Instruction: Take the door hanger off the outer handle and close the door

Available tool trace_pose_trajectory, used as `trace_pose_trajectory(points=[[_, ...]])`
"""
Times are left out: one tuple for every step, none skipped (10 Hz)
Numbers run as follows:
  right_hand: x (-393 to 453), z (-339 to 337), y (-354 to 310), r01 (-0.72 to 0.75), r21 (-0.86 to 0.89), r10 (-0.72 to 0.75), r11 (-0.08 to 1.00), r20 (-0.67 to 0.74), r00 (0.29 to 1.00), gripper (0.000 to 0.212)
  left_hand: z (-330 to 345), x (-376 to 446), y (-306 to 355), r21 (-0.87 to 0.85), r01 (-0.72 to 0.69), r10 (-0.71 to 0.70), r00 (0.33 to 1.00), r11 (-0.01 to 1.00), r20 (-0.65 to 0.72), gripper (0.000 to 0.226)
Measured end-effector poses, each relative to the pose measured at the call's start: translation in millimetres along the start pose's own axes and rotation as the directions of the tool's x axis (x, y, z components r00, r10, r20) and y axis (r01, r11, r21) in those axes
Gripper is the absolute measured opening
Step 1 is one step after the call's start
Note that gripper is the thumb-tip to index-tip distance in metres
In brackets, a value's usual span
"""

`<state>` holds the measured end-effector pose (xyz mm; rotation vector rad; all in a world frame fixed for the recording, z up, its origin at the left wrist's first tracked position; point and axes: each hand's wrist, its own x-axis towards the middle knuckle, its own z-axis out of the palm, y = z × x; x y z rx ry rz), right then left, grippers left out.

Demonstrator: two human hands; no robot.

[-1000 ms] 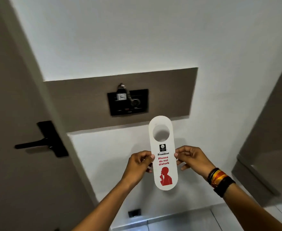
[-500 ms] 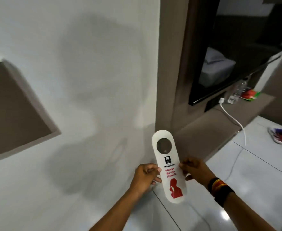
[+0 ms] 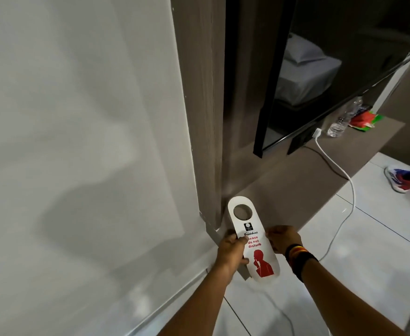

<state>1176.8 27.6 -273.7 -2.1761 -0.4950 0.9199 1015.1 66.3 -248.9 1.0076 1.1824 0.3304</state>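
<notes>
I hold a white door hanger (image 3: 252,236) with a round hole at its top, red "Please do not disturb" lettering and a red figure. My left hand (image 3: 231,251) pinches its left edge and my right hand (image 3: 282,240) pinches its right edge, low in the middle of the view. The hanger stands nearly upright, tilted slightly left. The door and its handle are out of view.
A white wall (image 3: 77,141) fills the left. A brown panel (image 3: 199,105) and a low brown shelf (image 3: 308,173) run to the right, under a black-framed mirror (image 3: 320,76). A white cable (image 3: 344,202), a water bottle (image 3: 342,120) and shoes (image 3: 407,180) lie further right.
My view has swung right, away from the door and its black handle, toward the room's shelf and mirror. Both hands have kept the hanger between them and now sit lower in view.
</notes>
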Motion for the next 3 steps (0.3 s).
trace_pose_trajectory(points=[[5, 1, -5, 0.039, -0.005, -0.039, 0.999, -0.064, 0.997, 0.032, 2, 8, 1, 0.148, -0.109, 0.115, 0.993, 0.983, -0.031, 0.036], [-11, 7, -7, 0.171, -0.138, -0.192, 0.976, -0.157, 0.969, 0.018, -2, 2, -8, 0.585, -0.245, 0.355, 0.931, 0.773, -0.079, 0.047], [-41, 26, -4, 0.423, -0.321, -0.492, 0.848, -0.178, 0.852, 0.034, -23, -7, -15, 0.803, -0.418, 0.696, 0.718, 0.425, 0.006, 0.057]])
